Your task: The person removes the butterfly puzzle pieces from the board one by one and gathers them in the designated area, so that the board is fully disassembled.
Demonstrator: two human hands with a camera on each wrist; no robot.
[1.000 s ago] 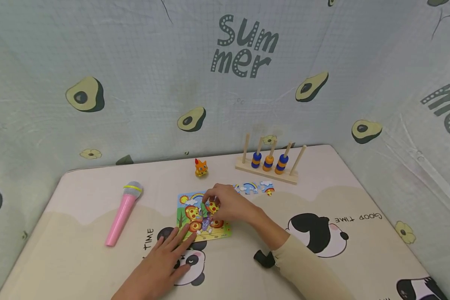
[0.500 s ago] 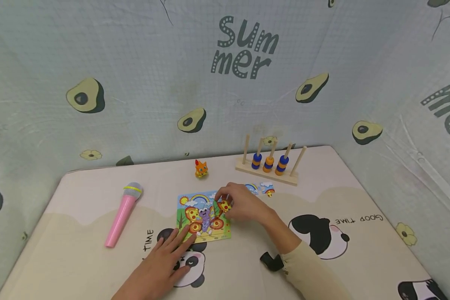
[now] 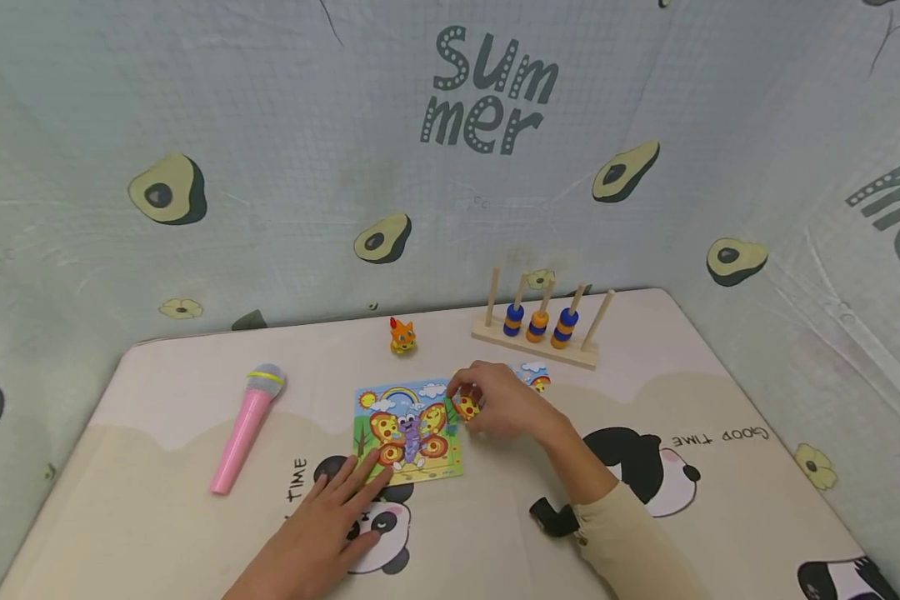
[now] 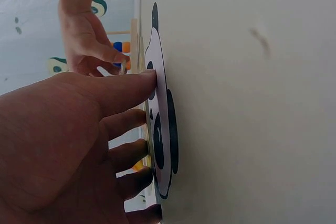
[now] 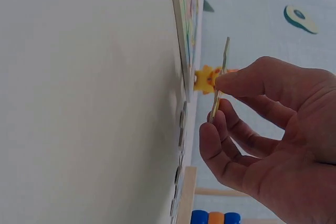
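Observation:
A butterfly jigsaw puzzle (image 3: 408, 421) lies flat near the middle of the table. My left hand (image 3: 330, 517) rests with spread, straight fingers at its lower left edge; the left wrist view shows the same hand (image 4: 89, 129) side-on. Just off the puzzle's upper right corner, my right hand (image 3: 506, 404) pinches a puzzle piece (image 3: 467, 407) with red, yellow and green print. In the right wrist view, this thin piece (image 5: 226, 53) stands on edge between thumb and fingers, raised above the table. Loose puzzle pieces (image 3: 536, 377) lie behind the right hand, partly hidden by it.
A wooden peg rack (image 3: 536, 343) with blue and orange rings stands at the back right. An orange toy fox (image 3: 402, 337) is behind the puzzle. To the left lies a pink toy microphone (image 3: 243, 433). A printed curtain (image 3: 307, 150) hangs behind the table.
My right hand has moved right with the piece, from over the puzzle to beyond its right edge, uncovering the butterfly. My left hand has stayed in place.

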